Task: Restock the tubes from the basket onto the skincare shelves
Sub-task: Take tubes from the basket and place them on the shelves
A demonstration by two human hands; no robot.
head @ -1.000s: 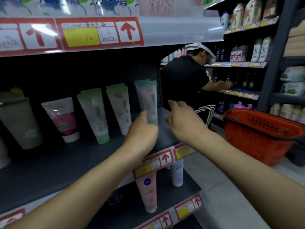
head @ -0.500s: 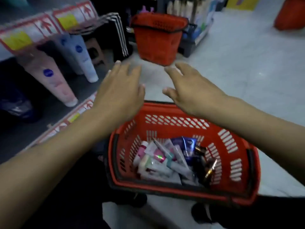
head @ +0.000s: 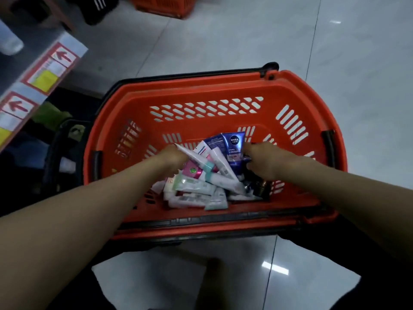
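Observation:
A red basket [head: 201, 86] stands on the tiled floor below me, holding a pile of several tubes [head: 192, 189]. Both my hands are down inside it. My left hand [head: 172, 156] grips the end of a white tube with a teal band [head: 196, 159] that lies slanted on top of the pile. My right hand [head: 263, 163] curls its thumb and fingers onto the right edge of a dark blue Nivea Men tube [head: 233, 145]. Pink, white and pale green tubes lie underneath, partly hidden by my forearms.
The shelf edge with red-arrow price labels [head: 44, 72] runs along the left, with a white tube's cap [head: 9, 43] on the shelf behind it. A second red basket [head: 163, 5] and another person's shoe [head: 98, 10] are at the top. Open tiled floor lies to the right.
My view dropped from the shelf to the basket. Both hands, open above the basket half a second ago, have gone down into it and closed on tubes.

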